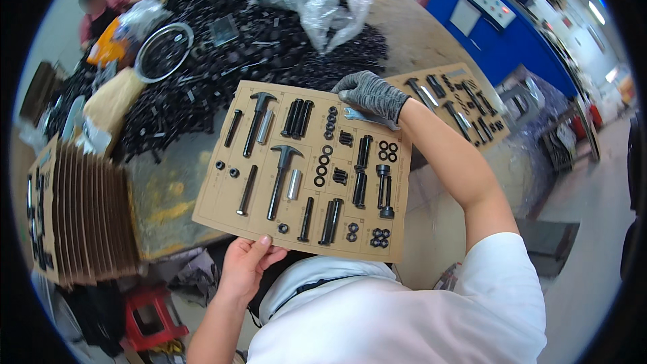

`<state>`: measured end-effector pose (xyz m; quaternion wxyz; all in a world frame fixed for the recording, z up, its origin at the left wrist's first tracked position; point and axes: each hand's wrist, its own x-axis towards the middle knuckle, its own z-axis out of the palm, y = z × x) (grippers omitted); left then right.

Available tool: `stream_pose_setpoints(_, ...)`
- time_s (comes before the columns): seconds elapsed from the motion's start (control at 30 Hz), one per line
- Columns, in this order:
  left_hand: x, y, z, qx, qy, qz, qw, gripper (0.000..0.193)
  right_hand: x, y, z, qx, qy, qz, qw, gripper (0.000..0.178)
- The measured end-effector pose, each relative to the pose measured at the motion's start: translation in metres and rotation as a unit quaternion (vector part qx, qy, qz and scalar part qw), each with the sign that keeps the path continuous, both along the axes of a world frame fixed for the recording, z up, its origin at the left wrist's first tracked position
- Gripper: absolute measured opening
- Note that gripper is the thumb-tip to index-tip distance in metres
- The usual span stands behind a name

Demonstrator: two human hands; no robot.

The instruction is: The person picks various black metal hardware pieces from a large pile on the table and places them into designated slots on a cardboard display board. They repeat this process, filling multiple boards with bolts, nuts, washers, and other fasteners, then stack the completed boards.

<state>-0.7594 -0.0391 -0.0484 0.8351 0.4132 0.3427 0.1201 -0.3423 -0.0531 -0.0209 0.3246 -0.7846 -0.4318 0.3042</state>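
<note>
A brown cardboard hardware card is tilted in front of me, with black bolts, nuts and washers fixed to it in groups. Two T-handled bolts and two silver tubes stand out on its left half. My bare left hand pinches the bottom edge, thumb on the face. At the top right, my right hand, in a grey knit glove, is closed over the card's upper edge. A silver-blue open-ended wrench lies on the card just below the glove, which partly hides its upper side.
A heap of loose black bolts covers the table, with clear plastic bags and a round metal-rimmed basin. Another filled card lies at right. Stacked cards stand at left above a red stool. Someone sits far left.
</note>
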Motion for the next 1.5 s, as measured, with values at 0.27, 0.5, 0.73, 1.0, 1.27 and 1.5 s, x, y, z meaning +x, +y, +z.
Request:
stream_pose_setpoints(0.27,0.1,0.043,0.033,0.094,-0.004,-0.104,0.99,0.027,0.039,-0.139,0.047,0.009,-0.044,-0.197,0.979,0.031)
stream_pose_setpoints(0.5,0.247,0.059,0.039,0.151,-0.062,-0.201,0.966,0.031,0.081,-0.252,0.043,0.042,-0.023,-0.373,0.927,0.034)
stream_pose_setpoints(0.73,0.408,0.057,0.032,0.204,-0.097,-0.272,0.935,0.036,0.07,-0.307,0.022,0.272,0.165,-0.53,0.786,0.036)
stream_pose_setpoints(1.0,0.555,0.026,0.025,0.198,-0.116,-0.289,0.929,0.032,0.068,-0.336,-0.032,0.383,0.186,-0.573,0.7,0.035)
stream_pose_setpoints(1.27,0.623,0.009,0.022,0.292,-0.097,-0.367,0.878,0.028,0.042,-0.303,-0.041,0.405,0.161,-0.645,0.628,0.028)
stream_pose_setpoints(1.5,0.634,0.009,0.008,0.244,-0.086,-0.398,0.88,0.029,0.028,-0.282,-0.048,0.381,0.136,-0.676,0.616,0.025)
